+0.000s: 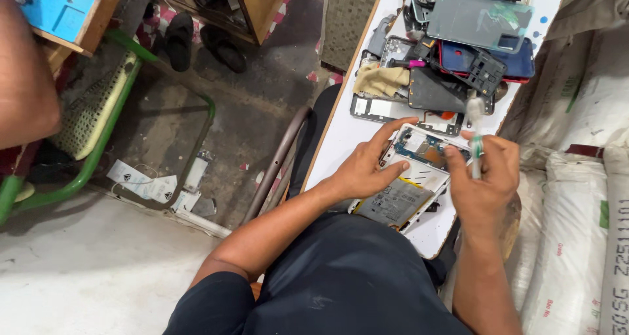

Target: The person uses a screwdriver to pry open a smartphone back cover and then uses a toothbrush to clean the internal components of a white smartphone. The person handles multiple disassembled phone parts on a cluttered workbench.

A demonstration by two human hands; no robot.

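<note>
An opened phone (414,178) lies back-up, right of the frame's centre, on the near end of a white tabletop (341,138). Its back cover is off, so the grey battery toward the lower end and the circuit board and blue parts toward the upper end lie bare. The left hand (367,168) rests on the phone's left edge, thumb laid across the body and forefinger stretched up along the top corner, steadying it without closing round it. The right hand (483,178) is closed on a slim screwdriver (476,138) with a clear and green handle, held upright beside the phone's upper right corner; whether the tip touches the phone I cannot tell.

Just above the phone, toward the upper right of the frame, sits a heap of phone parts (458,53): dark back covers, a blue shell, bare frames, a greyish glass panel on top. A folded tan cloth (380,79) lies at the heap's left edge.

White woven sacks (576,178) fill the right side. At the left, on the concrete floor, stands a green metal frame (98,145), with dark sandals (196,40) at the upper left.
</note>
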